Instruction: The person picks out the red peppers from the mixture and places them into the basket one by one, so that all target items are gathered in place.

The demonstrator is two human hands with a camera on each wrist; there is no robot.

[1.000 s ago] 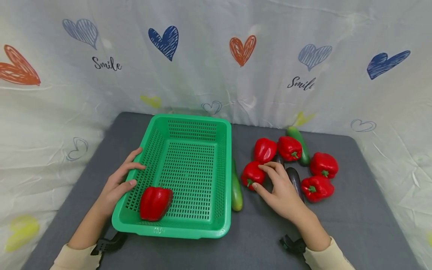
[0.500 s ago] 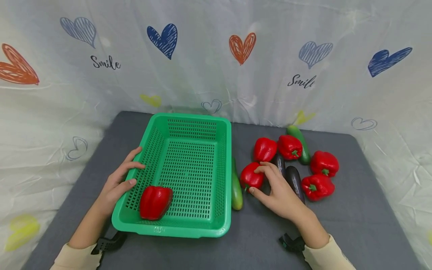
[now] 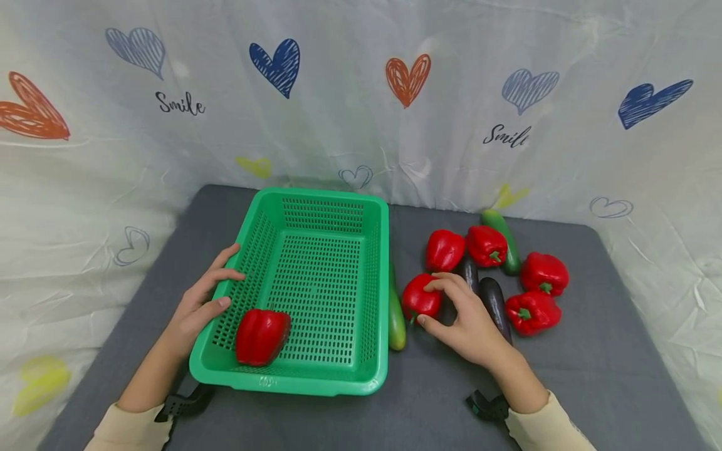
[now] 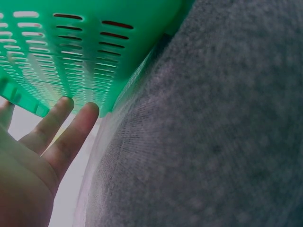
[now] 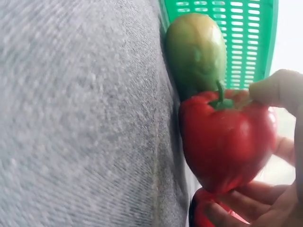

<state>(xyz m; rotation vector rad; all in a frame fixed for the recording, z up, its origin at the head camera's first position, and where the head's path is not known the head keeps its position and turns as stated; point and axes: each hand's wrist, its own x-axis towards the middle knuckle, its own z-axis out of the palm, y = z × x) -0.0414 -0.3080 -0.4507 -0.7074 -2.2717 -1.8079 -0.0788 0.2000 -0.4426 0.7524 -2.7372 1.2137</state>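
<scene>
My left hand [image 3: 194, 310] holds the left rim of a green plastic basket [image 3: 287, 385], with thumb and index over the edge. In the left wrist view, two of its fingers [image 4: 71, 142] lie straight along the slotted outer wall. A red bell pepper [image 3: 262, 338] sits inside the basket, near its front left corner. Right of the basket, my right hand [image 3: 465, 319] grips another red bell pepper [image 3: 418, 297]. The right wrist view shows the thumb [image 5: 272, 90] by its green stem and the other fingers round its far side and bottom.
A cucumber [image 3: 397, 322] lies along the basket's right side. Near the right hand are two dark eggplants [image 3: 493, 300], several more red bell peppers [image 3: 532, 313] and a second cucumber [image 3: 502, 235]. A grey cloth [image 3: 429, 413] covers the table; a printed curtain [image 3: 350, 125] hangs behind.
My right hand has closed round the bell pepper and shifted it slightly left, turning it a little. The left hand stays at the basket rim.
</scene>
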